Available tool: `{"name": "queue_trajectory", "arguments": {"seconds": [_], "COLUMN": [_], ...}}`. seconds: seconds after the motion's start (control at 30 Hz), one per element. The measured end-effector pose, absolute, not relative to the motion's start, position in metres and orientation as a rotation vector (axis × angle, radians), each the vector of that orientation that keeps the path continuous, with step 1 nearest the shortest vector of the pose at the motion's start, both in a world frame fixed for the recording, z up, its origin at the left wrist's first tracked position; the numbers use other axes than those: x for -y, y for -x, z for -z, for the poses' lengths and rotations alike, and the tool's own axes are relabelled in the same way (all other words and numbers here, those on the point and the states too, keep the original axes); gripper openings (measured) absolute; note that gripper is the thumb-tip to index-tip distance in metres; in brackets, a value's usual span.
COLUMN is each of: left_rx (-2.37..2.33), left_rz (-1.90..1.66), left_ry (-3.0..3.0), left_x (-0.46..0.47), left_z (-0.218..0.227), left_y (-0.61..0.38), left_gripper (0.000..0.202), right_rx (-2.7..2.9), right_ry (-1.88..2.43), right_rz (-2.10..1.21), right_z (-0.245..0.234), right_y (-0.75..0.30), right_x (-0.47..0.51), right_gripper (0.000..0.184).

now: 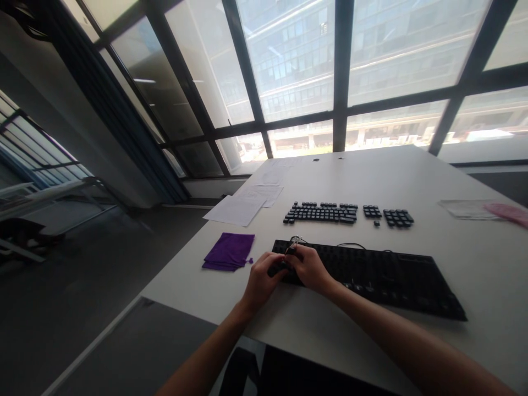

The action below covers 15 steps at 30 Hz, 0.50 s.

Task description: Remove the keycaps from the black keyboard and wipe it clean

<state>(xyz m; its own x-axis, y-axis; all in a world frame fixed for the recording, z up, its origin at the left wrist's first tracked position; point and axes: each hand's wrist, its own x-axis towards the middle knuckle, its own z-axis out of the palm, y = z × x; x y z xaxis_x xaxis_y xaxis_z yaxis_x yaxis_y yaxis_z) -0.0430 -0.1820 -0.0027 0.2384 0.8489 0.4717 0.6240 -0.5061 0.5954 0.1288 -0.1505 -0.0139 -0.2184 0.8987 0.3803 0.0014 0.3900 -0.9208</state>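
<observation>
A black keyboard (383, 275) lies at a slant near the front edge of the white table, much of its top bare of keycaps. Over its left end, my right hand (309, 267) pinches a small keycap puller (295, 242) whose thin wires point up and away. My left hand (264, 275) meets it there, its fingers closed at the puller's near end; whatever small thing sits between them is hidden. Behind the keyboard, black keycaps (322, 213) are laid out in keyboard order, with further groups of keycaps (398, 218) to the right.
Left of the keyboard lies a folded purple cloth pouch (229, 251). Printed paper sheets (237, 210) spread along the table's left edge. At the right are a pale cloth or sheet (466, 209) and a pink cloth (507, 213). A cable (350, 245) runs behind the keyboard.
</observation>
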Motion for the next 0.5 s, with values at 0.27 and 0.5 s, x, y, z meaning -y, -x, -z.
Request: {"name": "queue_trajectory", "arguments": {"seconds": [0.27,0.5], "left_rx": [-1.339,-1.272], "left_rz": [-1.084,-1.077], "left_ry": [-1.976,-1.927], "left_x": [0.1789,0.1758], "left_z": [0.0075,0.0084], "left_y": [0.0497,0.0509], "left_gripper": [0.037,0.036], "right_rx": [1.676,1.610], "right_ry": [0.761,0.820], "right_rz": [-1.039,-0.945], "right_z": [0.0137,0.0100], "right_y": [-0.1298,-0.1280], "right_x": [0.1513,0.1521], "right_gripper": [0.015,0.016]}}
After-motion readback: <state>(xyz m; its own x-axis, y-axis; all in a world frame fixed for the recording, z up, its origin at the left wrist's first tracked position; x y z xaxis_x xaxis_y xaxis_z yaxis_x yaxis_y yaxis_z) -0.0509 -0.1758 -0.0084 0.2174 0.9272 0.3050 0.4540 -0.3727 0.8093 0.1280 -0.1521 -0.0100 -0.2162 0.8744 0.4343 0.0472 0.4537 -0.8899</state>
